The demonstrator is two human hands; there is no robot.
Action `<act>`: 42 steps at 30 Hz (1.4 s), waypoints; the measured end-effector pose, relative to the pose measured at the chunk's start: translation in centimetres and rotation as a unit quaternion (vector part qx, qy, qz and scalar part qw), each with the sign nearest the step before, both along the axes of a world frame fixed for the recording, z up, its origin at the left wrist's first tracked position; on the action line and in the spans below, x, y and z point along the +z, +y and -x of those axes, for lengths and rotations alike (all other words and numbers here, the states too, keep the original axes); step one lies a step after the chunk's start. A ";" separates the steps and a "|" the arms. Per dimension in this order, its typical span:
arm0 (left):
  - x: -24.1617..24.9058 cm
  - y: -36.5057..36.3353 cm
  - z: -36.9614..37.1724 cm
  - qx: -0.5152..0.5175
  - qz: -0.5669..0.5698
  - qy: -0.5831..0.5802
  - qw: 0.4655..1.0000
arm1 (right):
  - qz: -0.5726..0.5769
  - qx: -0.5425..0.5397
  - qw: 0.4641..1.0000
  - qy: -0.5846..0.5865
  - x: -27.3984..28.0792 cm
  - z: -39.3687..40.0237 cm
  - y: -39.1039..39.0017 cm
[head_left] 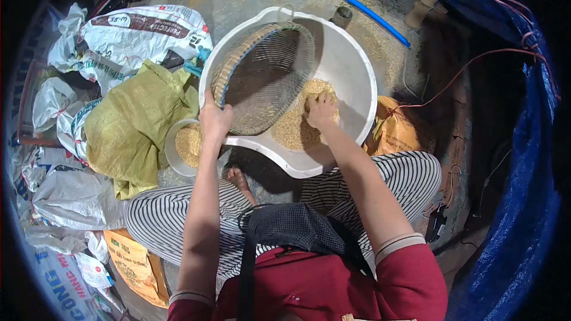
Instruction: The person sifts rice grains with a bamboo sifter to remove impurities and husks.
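Observation:
A large white basin [355,65] stands in front of me with a heap of golden grain [294,128] at its bottom. Inside it a round woven basket [267,77] is tilted up on its side, its rim toward the left. My left hand [214,119] grips the near left edge of the basket, by the basin's rim. In the grain to the right of the basket lies my right hand [322,112], its fingers bent into the heap and partly hidden; whether it holds grain cannot be seen.
A small white bowl [171,147] of grain stands left of the basin. Sacks, among them a yellow-green one [140,113], lie at the left. An orange bag [395,131] is at the right, a blue tube [357,5] at the back, a blue tarp [517,202] far right.

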State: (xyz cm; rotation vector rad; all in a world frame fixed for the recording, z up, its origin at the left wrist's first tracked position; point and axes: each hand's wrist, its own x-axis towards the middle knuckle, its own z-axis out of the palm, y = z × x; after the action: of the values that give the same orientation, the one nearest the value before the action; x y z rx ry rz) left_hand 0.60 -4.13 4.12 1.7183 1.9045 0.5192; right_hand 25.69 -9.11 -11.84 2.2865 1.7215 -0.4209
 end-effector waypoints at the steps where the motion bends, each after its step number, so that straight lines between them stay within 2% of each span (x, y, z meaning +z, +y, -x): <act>1: -0.2 0.0 0.1 0.004 0.004 0.002 1.000 | 0.002 0.014 1.000 -0.023 0.0 -0.2 -0.1; 3: -0.3 0.0 0.0 -0.051 -0.050 0.022 0.997 | 0.033 0.022 0.999 -0.012 -0.2 -0.3 0.1; 6: 0.9 -0.3 -1.2 -0.081 -0.020 0.012 0.996 | 0.076 0.004 0.997 -0.008 -0.9 -0.3 -0.1; 9: 0.2 0.1 -1.7 -0.112 0.009 0.018 0.993 | 0.049 -0.020 0.998 -0.024 -6.8 -0.1 -0.4; 11: 0.0 0.2 -1.9 -0.080 0.090 -0.038 0.992 | 0.051 0.011 0.989 0.139 -10.8 -0.6 -0.4; 12: 0.2 0.0 -2.0 -0.080 0.090 -0.038 0.992 | 0.051 0.010 0.989 0.139 -10.2 -0.2 -0.5; 13: 0.4 -0.1 -2.1 -0.074 0.099 -0.052 0.991 | 0.073 -0.115 0.950 0.280 -8.8 0.8 -0.4; 14: 0.6 -0.1 -2.2 -0.068 0.108 -0.066 0.990 | 0.092 -0.235 0.876 0.410 -7.2 1.5 -0.1; 15: 0.6 -0.1 -2.2 -0.068 0.107 -0.066 0.990 | 0.091 -0.235 0.876 0.411 -6.3 1.8 0.1; 16: 0.3 -0.1 -2.2 -0.054 0.120 -0.071 0.989 | 0.074 -0.360 0.739 0.565 -5.3 2.2 0.3; 17: -0.1 -0.1 -2.1 -0.041 0.134 -0.075 0.987 | 0.054 -0.466 0.558 0.685 -4.4 2.3 0.3; 18: -0.7 -0.1 -1.8 -0.042 0.136 -0.074 0.987 | 0.041 -0.460 0.524 0.716 -1.5 2.3 0.4; 19: -1.5 0.1 -1.4 -0.038 0.124 -0.091 0.987 | 0.041 -0.461 0.524 0.715 -0.5 2.0 0.8; 21: -3.3 0.2 -0.5 -0.033 0.110 -0.111 0.987 | 0.087 -0.466 0.476 0.741 1.0 0.4 1.9; 23: -4.8 0.5 0.1 0.047 0.123 -0.203 0.970 | -0.006 -0.454 0.572 0.683 3.3 -1.5 2.2; 24: -3.7 0.5 0.2 0.075 0.181 -0.254 0.947 | -0.092 -0.453 0.635 0.619 2.4 -2.5 2.7; 25: -3.3 0.6 0.3 0.073 0.180 -0.253 0.948 | -0.177 -0.446 0.687 0.545 2.0 -3.1 3.1; 26: -3.1 0.7 0.7 0.093 0.196 -0.311 0.925 | -0.177 -0.448 0.685 0.546 1.6 -4.1 3.0; 27: -3.1 0.8 0.7 0.112 0.213 -0.367 0.898 | -0.176 -0.357 0.807 0.437 1.7 -5.0 2.8; 28: -3.4 0.7 0.5 0.110 0.209 -0.365 0.901 | -0.167 -0.254 0.900 0.313 1.8 -5.5 2.4; 29: -3.7 0.6 0.4 0.109 0.211 -0.363 0.901 | -0.167 -0.257 0.899 0.313 1.6 -5.5 2.1; 31: -3.8 0.3 -0.1 0.096 0.162 -0.405 0.895 | -0.215 -0.087 0.952 0.200 0.0 -5.2 1.8; 32: -3.7 0.6 -0.2 0.097 0.161 -0.403 0.896 | -0.215 -0.087 0.952 0.202 -0.8 -4.9 1.8; 34: -2.8 1.1 -0.2 0.128 0.170 -0.403 0.890 | -0.141 0.000 0.985 0.102 -0.9 -3.3 1.2; 35: -2.3 1.4 0.0 0.129 0.170 -0.401 0.891 | -0.140 0.000 0.985 0.105 -1.0 -2.3 1.1; 37: -1.5 1.8 0.1 0.125 0.123 -0.424 0.889 | 0.027 0.029 0.990 0.133 1.9 0.9 0.7; 39: -0.7 2.1 0.2 0.133 0.099 -0.421 0.892 | 0.059 0.050 0.988 0.135 3.2 4.1 -0.4; 41: 0.0 2.3 0.5 0.129 0.055 -0.436 0.889 | 0.016 0.046 0.990 0.129 2.8 7.5 -2.2; 42: -0.1 2.5 0.8 0.134 0.077 -0.454 0.878 | 0.016 0.048 0.991 0.128 2.0 8.3 -2.2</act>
State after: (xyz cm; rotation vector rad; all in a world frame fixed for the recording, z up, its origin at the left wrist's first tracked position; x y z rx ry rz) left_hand -0.22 -1.59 3.98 0.8341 1.4068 1.0255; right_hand 17.41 -11.34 -9.85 2.1947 1.9167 -0.7435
